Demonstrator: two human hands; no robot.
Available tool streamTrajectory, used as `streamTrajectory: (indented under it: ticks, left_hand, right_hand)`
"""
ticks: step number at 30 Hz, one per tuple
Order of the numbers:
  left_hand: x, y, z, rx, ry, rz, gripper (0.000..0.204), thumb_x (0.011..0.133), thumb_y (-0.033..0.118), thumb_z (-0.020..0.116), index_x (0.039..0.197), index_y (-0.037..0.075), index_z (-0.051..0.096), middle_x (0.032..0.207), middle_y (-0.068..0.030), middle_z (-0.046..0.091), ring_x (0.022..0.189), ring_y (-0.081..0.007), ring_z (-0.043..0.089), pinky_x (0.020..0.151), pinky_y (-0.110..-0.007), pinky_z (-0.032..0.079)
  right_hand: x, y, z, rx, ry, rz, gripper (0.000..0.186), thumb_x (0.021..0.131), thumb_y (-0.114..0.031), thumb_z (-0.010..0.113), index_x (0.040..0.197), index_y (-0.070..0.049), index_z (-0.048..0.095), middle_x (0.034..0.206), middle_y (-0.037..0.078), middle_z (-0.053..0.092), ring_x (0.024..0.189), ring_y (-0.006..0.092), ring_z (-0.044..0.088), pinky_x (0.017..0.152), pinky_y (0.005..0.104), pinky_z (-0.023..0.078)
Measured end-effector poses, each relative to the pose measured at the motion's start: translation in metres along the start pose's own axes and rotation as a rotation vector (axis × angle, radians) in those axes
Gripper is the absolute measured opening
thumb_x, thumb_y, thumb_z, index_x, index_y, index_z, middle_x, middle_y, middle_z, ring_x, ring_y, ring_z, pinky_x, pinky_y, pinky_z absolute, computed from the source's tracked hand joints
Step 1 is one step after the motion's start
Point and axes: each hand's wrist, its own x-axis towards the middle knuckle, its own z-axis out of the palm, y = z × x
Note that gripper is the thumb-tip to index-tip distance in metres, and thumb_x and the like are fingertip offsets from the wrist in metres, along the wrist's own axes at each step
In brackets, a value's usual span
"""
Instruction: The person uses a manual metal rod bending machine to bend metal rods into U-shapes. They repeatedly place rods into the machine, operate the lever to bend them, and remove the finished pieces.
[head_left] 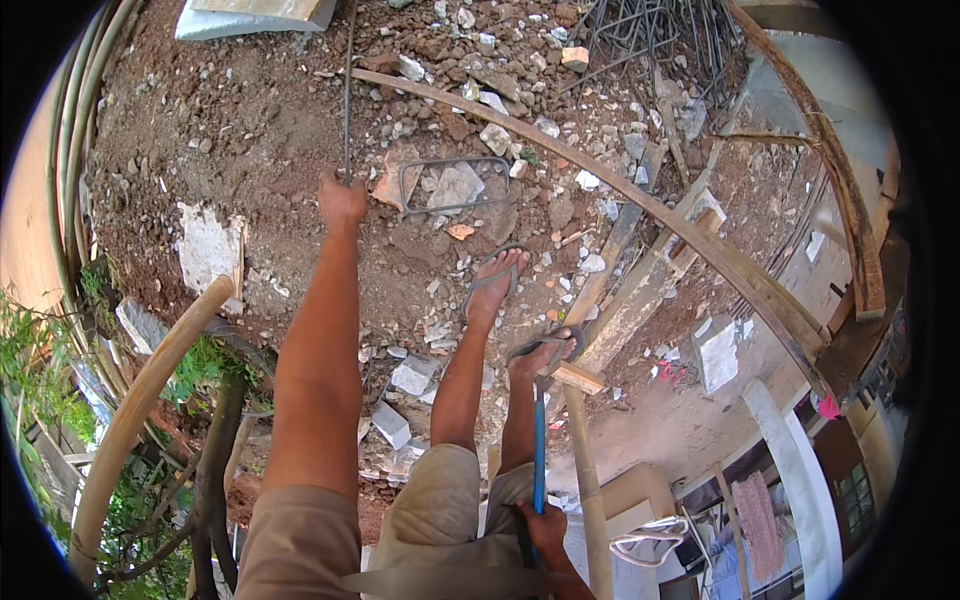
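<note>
My left hand (342,203) reaches forward over the dirt, its fingers closed round the near end of a thin steel rod (348,115). That rod runs straight away from me to the top of the view. To its right, a bent rectangular steel loop (455,210) lies on the rubble around a pale stone chunk. Low on the right, my right hand (545,528) grips the blue handle of a long tool (539,450). The tool's far end reaches my right foot, and I cannot make out its shape.
Broken bricks and stones cover the ground. A long curved timber (560,150) crosses ahead to the right, with a heap of thin steel rods (655,40) beyond it. Planks (640,300) lie beside my right foot. A bare wooden pole (145,410) leans at the left near green plants.
</note>
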Motion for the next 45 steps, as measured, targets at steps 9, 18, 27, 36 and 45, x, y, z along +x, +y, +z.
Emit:
streamTrajectory:
  ticks: [9,18,27,36,45]
  left_hand:
    - [0.007,0.007,-0.014,-0.140,-0.167,0.087,0.027,0.098,0.026,0.067,0.099,-0.001,0.069,0.081,-0.0157,0.069,0.076,-0.0313,0.067,0.075,-0.046,0.052]
    - [-0.152,0.114,-0.172,-0.890,-0.210,-0.293,0.039,0.108,0.039,0.064,0.089,0.005,0.064,0.068,0.0063,0.044,0.058,-0.0061,0.037,0.052,-0.028,0.029]
    - [-0.296,0.321,-0.230,-1.445,-0.558,0.044,0.045,0.113,0.047,0.049,0.091,0.009,0.057,0.057,0.0065,0.034,0.043,-0.0056,0.026,0.038,-0.025,0.023]
    - [-0.550,0.412,-0.224,-1.480,-1.208,-0.028,0.053,0.114,0.050,0.045,0.086,0.007,0.058,0.058,0.0030,0.039,0.045,-0.0076,0.033,0.040,-0.026,0.028]
    - [-0.650,0.417,-0.184,-1.203,-1.380,-0.025,0.053,0.115,0.049,0.042,0.085,0.007,0.055,0.062,0.0023,0.037,0.049,-0.0082,0.033,0.045,-0.026,0.027]
  right_hand:
    - [-0.001,-0.001,0.008,0.083,0.015,0.097,0.055,0.083,-0.058,0.081,0.077,-0.004,0.077,0.066,0.019,0.069,0.067,0.0381,0.071,0.069,0.0499,0.054]
    - [-0.027,-0.023,0.001,0.235,0.121,-0.078,0.047,0.084,-0.051,0.081,0.075,-0.004,0.076,0.067,0.016,0.070,0.063,0.0311,0.070,0.064,0.0452,0.053]
    - [-0.078,-0.049,-0.082,0.900,0.458,-0.449,0.015,0.088,-0.013,0.086,0.093,-0.003,0.076,0.079,0.006,0.067,0.064,0.0113,0.059,0.060,0.0334,0.049]
    - [-0.070,0.029,-0.185,0.940,0.983,-0.719,0.028,0.090,-0.007,0.082,0.113,0.007,0.075,0.100,0.016,0.069,0.095,0.0248,0.069,0.082,0.0355,0.056]
    - [-0.040,0.105,-0.149,1.339,0.641,-0.509,0.027,0.098,-0.013,0.075,0.115,0.008,0.075,0.087,0.012,0.071,0.070,0.0160,0.070,0.062,0.0292,0.060]
